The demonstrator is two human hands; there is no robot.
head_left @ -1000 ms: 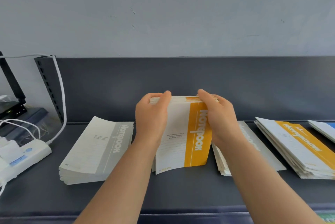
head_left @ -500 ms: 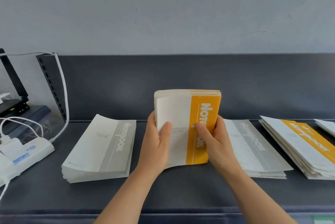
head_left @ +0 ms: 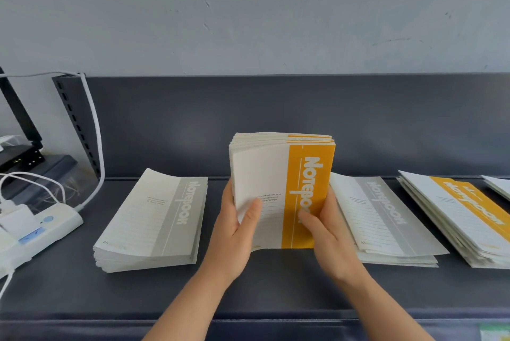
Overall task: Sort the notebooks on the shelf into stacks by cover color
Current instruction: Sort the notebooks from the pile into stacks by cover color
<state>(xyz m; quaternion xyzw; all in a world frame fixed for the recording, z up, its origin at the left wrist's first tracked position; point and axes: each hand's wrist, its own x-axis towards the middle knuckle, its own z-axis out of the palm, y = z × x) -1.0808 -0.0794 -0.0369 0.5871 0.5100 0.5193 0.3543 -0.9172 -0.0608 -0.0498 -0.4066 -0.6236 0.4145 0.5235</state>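
A thick stack of orange-striped notebooks (head_left: 278, 175) stands nearly upright on the dark shelf (head_left: 248, 288), its lower edge on the surface. My left hand (head_left: 237, 233) grips its left side with the thumb across the white cover. My right hand (head_left: 328, 233) holds the right side, thumb on the orange stripe. A stack of grey-striped notebooks (head_left: 154, 219) lies flat to the left. Another grey-striped stack (head_left: 383, 219) lies to the right, and beyond it a flat orange-striped stack (head_left: 463, 216).
A white power strip (head_left: 36, 233) with plugs and white cables sits at the far left, a black router (head_left: 19, 155) behind it. The corner of one more notebook pile (head_left: 499, 184) shows at the right edge. The shelf's dark back panel (head_left: 276, 111) rises behind.
Both hands slid from the top edge of the orange stack down to its sides, and the stack has been tipped up more upright. The flat stacks have not moved.
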